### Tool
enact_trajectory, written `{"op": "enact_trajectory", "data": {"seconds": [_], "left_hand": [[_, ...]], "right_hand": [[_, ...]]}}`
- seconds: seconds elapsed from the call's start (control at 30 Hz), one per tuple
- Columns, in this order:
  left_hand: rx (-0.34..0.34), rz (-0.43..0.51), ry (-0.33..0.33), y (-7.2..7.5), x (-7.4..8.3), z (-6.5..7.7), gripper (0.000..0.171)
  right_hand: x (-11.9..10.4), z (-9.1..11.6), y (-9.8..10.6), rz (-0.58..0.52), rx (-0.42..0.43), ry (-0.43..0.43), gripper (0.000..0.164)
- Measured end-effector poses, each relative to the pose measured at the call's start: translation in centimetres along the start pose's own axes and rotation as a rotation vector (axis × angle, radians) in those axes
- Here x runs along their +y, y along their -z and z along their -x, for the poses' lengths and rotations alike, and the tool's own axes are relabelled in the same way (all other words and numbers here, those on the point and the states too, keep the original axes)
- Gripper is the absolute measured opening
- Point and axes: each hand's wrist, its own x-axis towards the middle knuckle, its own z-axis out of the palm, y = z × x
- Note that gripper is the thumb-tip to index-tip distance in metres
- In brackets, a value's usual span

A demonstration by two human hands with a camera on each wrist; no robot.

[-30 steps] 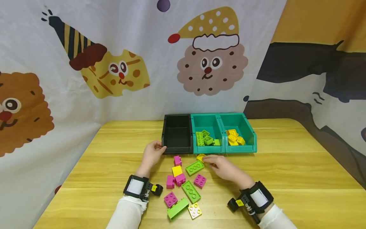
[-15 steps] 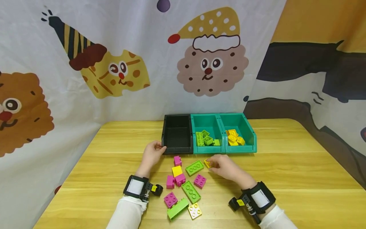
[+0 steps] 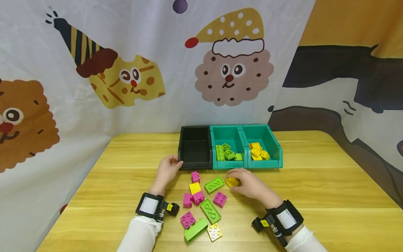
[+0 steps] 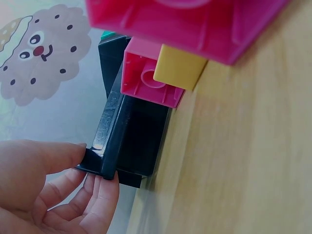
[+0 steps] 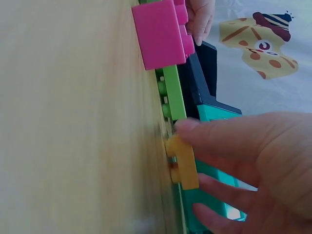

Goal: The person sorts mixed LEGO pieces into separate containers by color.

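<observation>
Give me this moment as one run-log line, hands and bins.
left hand: grips corner of black bin | right hand: curled around yellow brick | middle bin: green bricks | right bin: yellow bricks

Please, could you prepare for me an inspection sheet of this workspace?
Surface: wood-look table.
Job's things: black bin; middle teal bin with green bricks; right teal bin with yellow bricks; loose bricks in front, pink, green and yellow.
Clutter: nothing seen.
Grips: left hand pinches the black bin's near-left corner; right hand has thumb and fingers around a flat yellow brick.
Cables: nothing seen.
Surroundings: cartoon-printed cloth behind the table.
</observation>
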Motion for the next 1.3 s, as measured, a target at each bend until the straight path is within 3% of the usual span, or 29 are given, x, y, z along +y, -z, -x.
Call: {"op": "enact_trajectory", "data": {"seconds": [0.17,0.47,0.93,1.07,1.17,1.3], "left_hand": [[0.001,-0.002,0.0,0.0,0.0,0.0,0.018],[0.011,0.006,-0.007,0.1,-0.1,-0.1,0.017],[0.004,0.015,-0.009,0.0,-0.2,-0.1,0.018],[0.005,0.014,-0.01,-0.1,-0.2,-0.1,0.018],[0.007,0.011,-0.014,-0.2,-0.3,-0.2,0.017],[0.01,0.008,-0.017,-0.2,-0.4,-0.1,0.017]], "right_hand": [[0.2,-0.1,-0.2,0.001,-0.078,0.028,0.035],[0.3,-0.1,-0.3,-0.006,-0.027,-0.014,0.033],[0.9,0.3,0.8,-0.035,0.285,-0.02,0.034],[1.8,0.5,1.8,-0.059,0.426,-0.078,0.036],[2.8,0.4,2.8,-0.073,0.547,-0.171,0.038],[4.4,0.0,4.2,0.001,0.63,-0.257,0.038]]}}
